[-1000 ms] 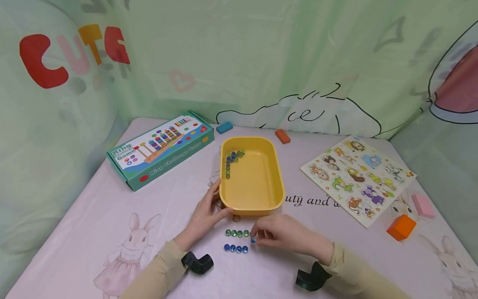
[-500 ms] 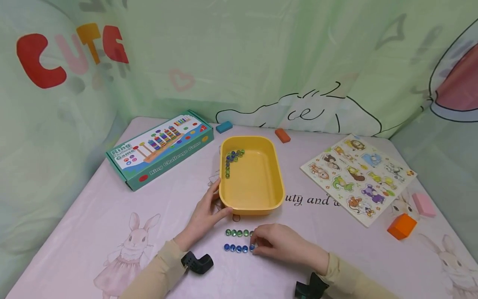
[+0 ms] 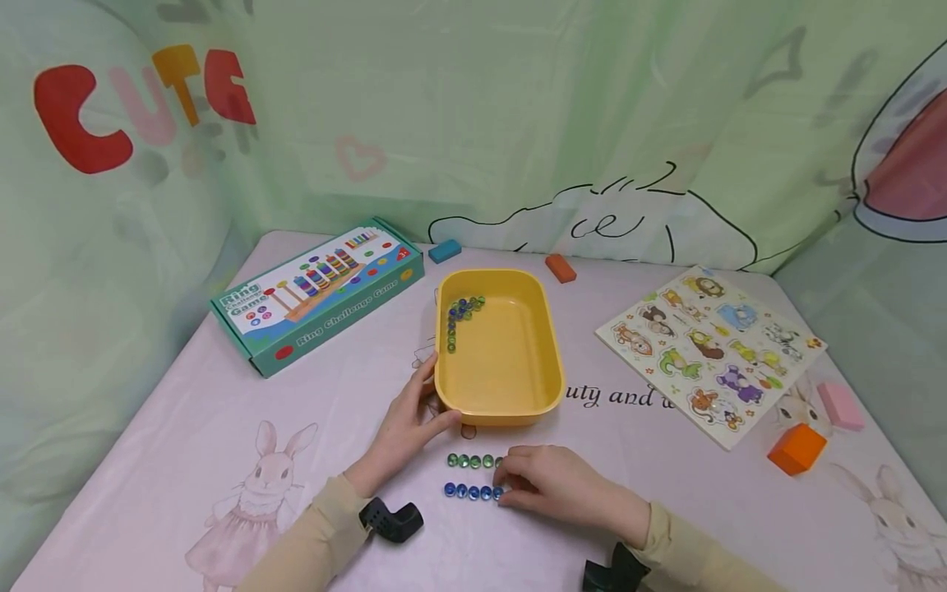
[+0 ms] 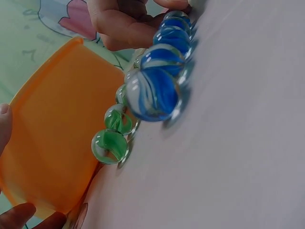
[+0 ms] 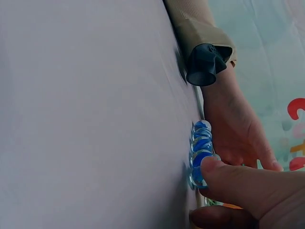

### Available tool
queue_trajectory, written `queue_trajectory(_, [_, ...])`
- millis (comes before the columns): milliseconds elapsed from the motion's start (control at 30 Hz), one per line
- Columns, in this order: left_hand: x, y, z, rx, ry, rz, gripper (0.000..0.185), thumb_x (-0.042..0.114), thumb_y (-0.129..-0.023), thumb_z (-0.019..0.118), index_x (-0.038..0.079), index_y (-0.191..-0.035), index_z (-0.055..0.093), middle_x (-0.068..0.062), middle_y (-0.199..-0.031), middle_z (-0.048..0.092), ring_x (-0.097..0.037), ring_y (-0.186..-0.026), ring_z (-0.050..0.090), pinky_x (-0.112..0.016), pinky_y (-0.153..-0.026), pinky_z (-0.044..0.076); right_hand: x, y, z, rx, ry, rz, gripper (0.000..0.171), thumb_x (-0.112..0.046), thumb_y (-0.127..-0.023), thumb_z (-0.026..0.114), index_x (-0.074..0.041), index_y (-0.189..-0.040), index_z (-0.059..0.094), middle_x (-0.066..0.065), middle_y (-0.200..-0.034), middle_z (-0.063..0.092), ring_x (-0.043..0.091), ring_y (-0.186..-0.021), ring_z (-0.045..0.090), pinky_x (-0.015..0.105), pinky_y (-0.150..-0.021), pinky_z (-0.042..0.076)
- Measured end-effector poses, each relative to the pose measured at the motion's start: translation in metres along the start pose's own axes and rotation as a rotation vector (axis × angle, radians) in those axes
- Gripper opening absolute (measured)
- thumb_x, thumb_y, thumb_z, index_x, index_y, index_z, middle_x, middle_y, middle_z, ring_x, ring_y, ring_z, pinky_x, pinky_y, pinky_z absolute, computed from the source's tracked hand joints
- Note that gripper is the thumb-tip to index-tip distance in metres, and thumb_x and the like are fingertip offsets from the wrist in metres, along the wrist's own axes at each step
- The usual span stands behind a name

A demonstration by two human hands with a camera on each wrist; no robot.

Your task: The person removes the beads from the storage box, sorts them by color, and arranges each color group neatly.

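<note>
A yellow plastic tub (image 3: 518, 345) stands mid-table, with several blue and green marbles (image 3: 463, 311) along its left side. My left hand (image 3: 403, 423) holds the tub's near left corner, thumb at the near side and fingers along the left wall. Nearer to me lie a row of green marbles (image 3: 476, 462) and, in front, a row of blue marbles (image 3: 473, 492). My right hand (image 3: 558, 485) pinches the blue marble (image 5: 196, 177) at the right end of the blue row. Its thumb touches that marble in the right wrist view; the fingers partly hide the last green one.
A green ring game box (image 3: 318, 296) lies back left. Behind the tub are a blue block (image 3: 445, 252) and a red-orange block (image 3: 560, 269). To the right lie an animal puzzle board (image 3: 710, 353), an orange block (image 3: 796, 450) and a pink block (image 3: 839, 406).
My right hand has moved a blue marble toward me, from beside the green row to the right end of the blue row. The left hand and tub have stayed put.
</note>
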State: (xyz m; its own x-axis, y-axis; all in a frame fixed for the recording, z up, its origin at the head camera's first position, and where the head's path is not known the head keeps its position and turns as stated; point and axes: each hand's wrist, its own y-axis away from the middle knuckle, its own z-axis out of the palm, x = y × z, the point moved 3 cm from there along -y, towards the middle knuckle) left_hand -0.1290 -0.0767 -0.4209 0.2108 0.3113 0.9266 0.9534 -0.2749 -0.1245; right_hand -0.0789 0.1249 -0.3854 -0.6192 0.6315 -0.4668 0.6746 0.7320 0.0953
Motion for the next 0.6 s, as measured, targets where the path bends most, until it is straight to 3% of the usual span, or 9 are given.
queue_trajectory(267, [0.001,0.000,0.000,0.006,0.001,0.023,0.085,0.035,-0.083,0.068,0.027,-0.149,0.015,-0.006,-0.148,0.033,-0.024,-0.127,0.044,-0.045,-0.109,0.029,-0.001,-0.002,-0.005,-0.016,0.005,-0.031,0.015,-0.031,-0.084,0.066,-0.018,-0.093,0.067,-0.017,-0.073,0.051,-0.005,-0.061,0.040,0.013,-0.057,0.038])
queue_trajectory(600, [0.002,0.001,0.000,0.012,-0.008,0.029,0.085,0.032,-0.083,0.069,0.025,-0.149,0.016,-0.006,-0.150,0.031,-0.026,-0.127,0.044,-0.047,-0.109,0.027,-0.009,-0.009,-0.029,-0.136,-0.011,-0.104,0.009,-0.026,-0.083,0.068,-0.019,-0.090,0.067,-0.017,-0.070,0.049,-0.003,-0.061,0.042,0.013,-0.058,0.038])
